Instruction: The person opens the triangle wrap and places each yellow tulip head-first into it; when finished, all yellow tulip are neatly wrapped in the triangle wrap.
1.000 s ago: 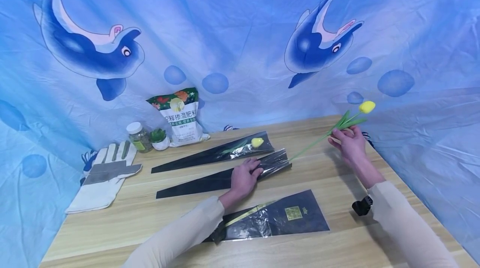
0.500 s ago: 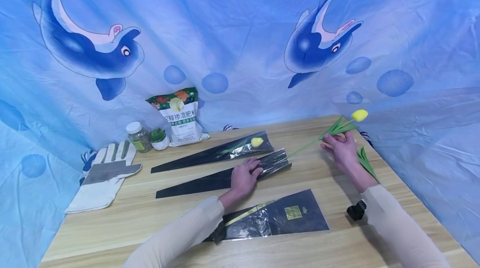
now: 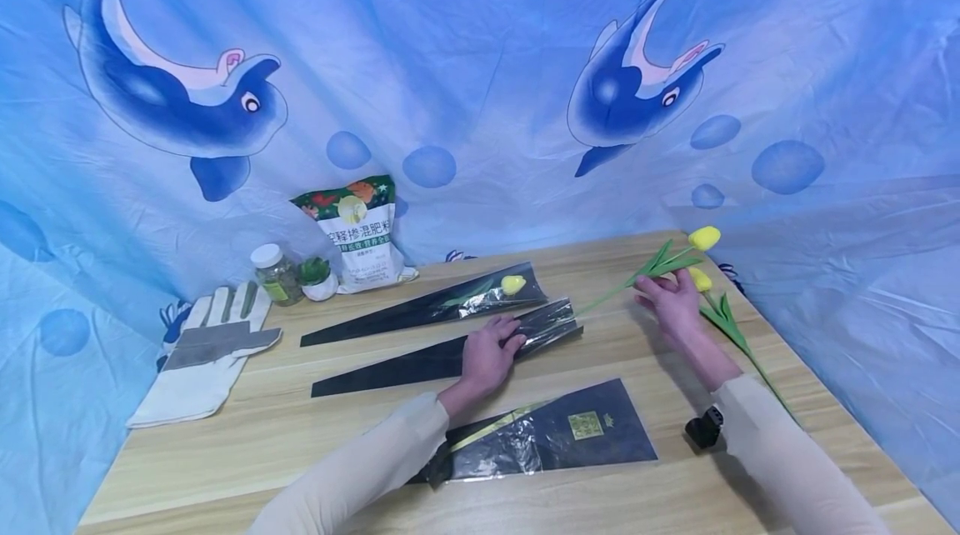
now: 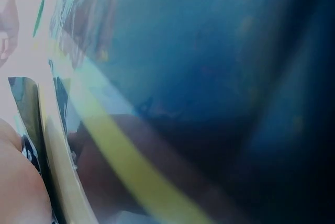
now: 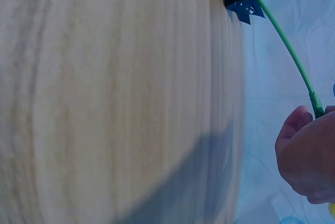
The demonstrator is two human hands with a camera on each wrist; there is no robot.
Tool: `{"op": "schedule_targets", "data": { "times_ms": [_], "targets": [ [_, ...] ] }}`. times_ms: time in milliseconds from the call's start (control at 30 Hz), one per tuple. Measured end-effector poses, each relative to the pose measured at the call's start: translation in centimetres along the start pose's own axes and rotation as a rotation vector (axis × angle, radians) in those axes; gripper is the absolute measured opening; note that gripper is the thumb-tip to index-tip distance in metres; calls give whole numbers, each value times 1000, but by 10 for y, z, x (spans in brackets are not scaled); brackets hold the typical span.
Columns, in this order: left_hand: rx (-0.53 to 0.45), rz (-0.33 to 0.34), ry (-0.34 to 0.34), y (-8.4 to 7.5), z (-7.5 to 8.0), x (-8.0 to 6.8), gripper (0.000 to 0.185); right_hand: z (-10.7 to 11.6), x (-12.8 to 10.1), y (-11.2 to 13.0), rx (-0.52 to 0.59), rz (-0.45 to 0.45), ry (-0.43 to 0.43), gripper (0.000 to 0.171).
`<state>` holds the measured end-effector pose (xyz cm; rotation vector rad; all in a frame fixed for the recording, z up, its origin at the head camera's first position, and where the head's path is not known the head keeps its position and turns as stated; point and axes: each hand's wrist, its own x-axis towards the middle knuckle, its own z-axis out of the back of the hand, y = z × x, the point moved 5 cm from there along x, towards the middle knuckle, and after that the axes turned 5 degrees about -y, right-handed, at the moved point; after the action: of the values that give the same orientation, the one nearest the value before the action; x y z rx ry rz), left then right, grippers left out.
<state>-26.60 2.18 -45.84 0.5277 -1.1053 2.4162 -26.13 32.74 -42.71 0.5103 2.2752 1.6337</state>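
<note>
While a dolphin-print blue cloth (image 3: 465,60) backs the pale wooden table (image 3: 247,435), the left hand (image 3: 487,352) lies flat on a glossy black cone sleeve (image 3: 420,364). Held off the table, the right hand (image 3: 671,306) pinches a yellow tulip (image 3: 660,262) by its thin green stem. Another sleeve (image 3: 420,308) holds a tulip.

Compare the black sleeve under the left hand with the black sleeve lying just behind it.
The sleeve under the left hand — the near sleeve — shows no flower, while the far sleeve holds a yellow tulip at its wide end. The near sleeve is pressed down by that hand; the far sleeve lies untouched. Both are long black tapered wrappers with clear crinkled film, lying flat on the wooden table, narrow ends pointing left.
</note>
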Motion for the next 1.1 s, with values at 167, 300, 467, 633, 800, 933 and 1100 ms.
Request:
{"op": "schedule_targets", "data": {
  "times_ms": [167, 300, 467, 633, 800, 933, 1100],
  "targets": [
    [-16, 6, 0, 0, 1, 0, 29, -2, -2, -3, 42, -16, 23, 32],
    [-19, 4, -3, 0, 0, 0, 29, -1, -3, -4, 63, -20, 24, 20],
    [-9, 2, -7, 1, 0, 0, 28, 2, -3, -3, 83, -33, 3, 14],
    [-18, 5, -14, 0, 0, 0, 28, 3, -3, -4, 94, -65, -5, 14],
    [-26, 4, -17, 0, -2, -1, 28, 3, -4, -6, 94, -88, -8, 18],
    [-31, 2, -18, 0, -2, 0, 28, 2, -5, -8, 75, -81, 4, 20],
    [-19, 6, -13, 2, -3, 1, 29, 1, -6, -12, 36, -71, 4, 20]
  ]
}}
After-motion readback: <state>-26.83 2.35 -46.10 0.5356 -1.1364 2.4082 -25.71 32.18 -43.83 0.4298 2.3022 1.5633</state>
